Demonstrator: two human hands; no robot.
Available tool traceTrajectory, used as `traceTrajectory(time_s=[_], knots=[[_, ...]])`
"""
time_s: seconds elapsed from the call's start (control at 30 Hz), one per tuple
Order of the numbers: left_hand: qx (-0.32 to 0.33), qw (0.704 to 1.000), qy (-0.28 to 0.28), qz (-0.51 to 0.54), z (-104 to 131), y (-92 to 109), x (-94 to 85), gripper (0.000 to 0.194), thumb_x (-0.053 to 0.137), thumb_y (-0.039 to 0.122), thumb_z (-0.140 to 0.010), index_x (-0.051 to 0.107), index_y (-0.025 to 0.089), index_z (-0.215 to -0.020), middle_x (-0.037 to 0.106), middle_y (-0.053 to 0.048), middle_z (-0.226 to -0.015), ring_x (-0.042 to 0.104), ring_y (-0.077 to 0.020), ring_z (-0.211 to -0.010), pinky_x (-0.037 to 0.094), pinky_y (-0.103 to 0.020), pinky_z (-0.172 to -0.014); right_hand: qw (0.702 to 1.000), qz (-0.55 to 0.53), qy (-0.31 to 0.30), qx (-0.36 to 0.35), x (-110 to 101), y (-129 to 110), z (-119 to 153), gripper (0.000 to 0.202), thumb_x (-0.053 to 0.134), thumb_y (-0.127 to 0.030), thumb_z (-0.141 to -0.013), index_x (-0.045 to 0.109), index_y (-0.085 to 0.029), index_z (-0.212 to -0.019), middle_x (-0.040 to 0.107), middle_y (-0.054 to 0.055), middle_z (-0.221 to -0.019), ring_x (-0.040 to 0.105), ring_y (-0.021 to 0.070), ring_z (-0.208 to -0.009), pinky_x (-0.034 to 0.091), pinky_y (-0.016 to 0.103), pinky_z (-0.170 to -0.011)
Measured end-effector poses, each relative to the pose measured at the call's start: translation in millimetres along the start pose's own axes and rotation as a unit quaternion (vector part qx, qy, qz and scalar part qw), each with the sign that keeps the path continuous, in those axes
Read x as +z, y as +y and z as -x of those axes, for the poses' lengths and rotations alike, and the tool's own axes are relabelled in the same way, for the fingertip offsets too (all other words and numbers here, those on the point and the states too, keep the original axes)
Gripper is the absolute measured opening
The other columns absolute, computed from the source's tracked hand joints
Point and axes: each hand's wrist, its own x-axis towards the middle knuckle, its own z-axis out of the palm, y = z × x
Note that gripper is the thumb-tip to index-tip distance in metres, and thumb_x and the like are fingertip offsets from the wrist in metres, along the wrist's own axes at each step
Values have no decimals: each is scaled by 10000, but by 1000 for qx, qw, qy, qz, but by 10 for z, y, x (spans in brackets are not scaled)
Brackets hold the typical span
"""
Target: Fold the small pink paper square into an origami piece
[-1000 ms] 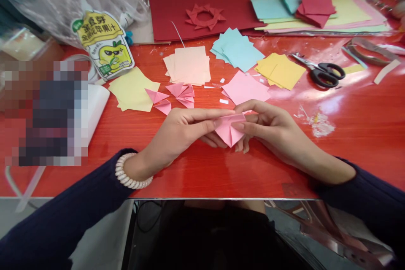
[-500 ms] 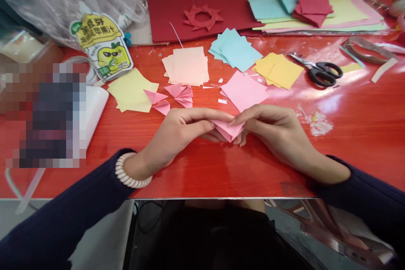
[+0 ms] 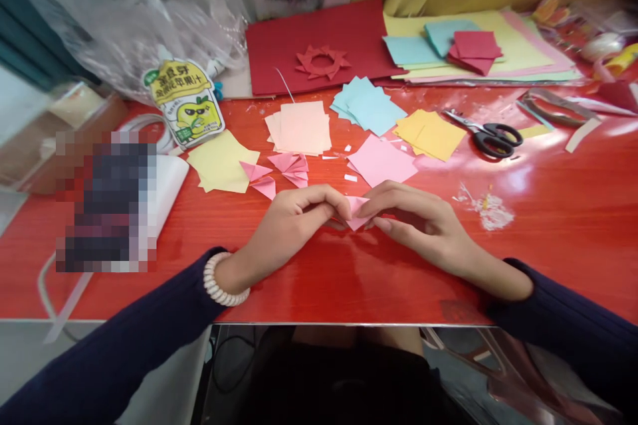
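A small folded piece of pink paper [image 3: 357, 214] is held between both hands, above the front middle of the red table. My left hand [image 3: 299, 216] pinches its left side with thumb and bent forefinger. On the right side, my right hand [image 3: 423, 219] is closed on the paper, its fingers covering that end. Just beyond the hands lies a stack of pink square sheets [image 3: 383, 161]. Several folded pink paper pieces [image 3: 292, 169] sit beyond my left hand, near the pale yellow sheets [image 3: 223, 161].
Behind lie peach [image 3: 305, 127], blue [image 3: 369, 106] and yellow [image 3: 431, 135] paper squares. Black-handled scissors [image 3: 493, 138] rest at right, near paper scraps [image 3: 493, 210]. A red paper ring [image 3: 323, 62] lies on dark red card [image 3: 272, 56]. A drink pouch [image 3: 192, 109] stands at back left.
The view has tilted up, showing more of the background. My left fingers have bent more over the pink paper, and my right thumb has moved lower; both hands keep hold of it.
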Motion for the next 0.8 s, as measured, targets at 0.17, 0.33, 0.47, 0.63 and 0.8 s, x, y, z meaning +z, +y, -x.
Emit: traceTrajectory(time_s=[0.17, 0.33, 0.47, 0.63, 0.8], knots=[[55, 994, -5, -95, -44, 10, 8, 269, 441, 35, -832, 664, 184, -817, 663, 19, -842, 601, -75, -813, 464, -180, -785, 983, -133, 25, 127, 21, 18, -65, 73, 558, -258, -840, 591, -193, -838, 613, 8, -815, 600, 110, -732, 497, 260, -690], [49, 995, 5, -83, -127, 46, 41, 233, 451, 37, -799, 637, 166, -743, 649, 19, -768, 587, -74, -742, 471, -178, -729, 962, -227, 42, 147, 11, 83, -86, 112, 573, -228, -827, 544, -191, -929, 620, -4, -798, 625, 105, -672, 531, 255, -634], [-11, 999, 6, -49, -155, 83, 66, 208, 449, 75, -802, 633, 156, -750, 658, 6, -775, 601, -84, -731, 484, -190, -728, 956, -247, 36, 156, -4, 107, -96, 102, 573, -228, -831, 564, -178, -919, 631, 6, -763, 623, 105, -673, 529, 246, -629], [-11, 997, 2, -71, -138, 91, 63, 218, 453, 73, -794, 652, 159, -772, 670, -3, -809, 609, -93, -746, 492, -202, -731, 950, -263, 28, 165, -17, 102, -101, 89, 558, -204, -841, 584, -152, -909, 635, 12, -767, 615, 93, -667, 517, 225, -622], [1, 995, -5, -95, -127, 95, 40, 226, 468, 60, -797, 666, 168, -780, 673, 5, -809, 609, -91, -771, 480, -197, -750, 946, -273, 26, 170, -25, 112, -95, 119, 572, -221, -835, 596, -145, -923, 635, 8, -769, 613, 86, -657, 512, 220, -624]])
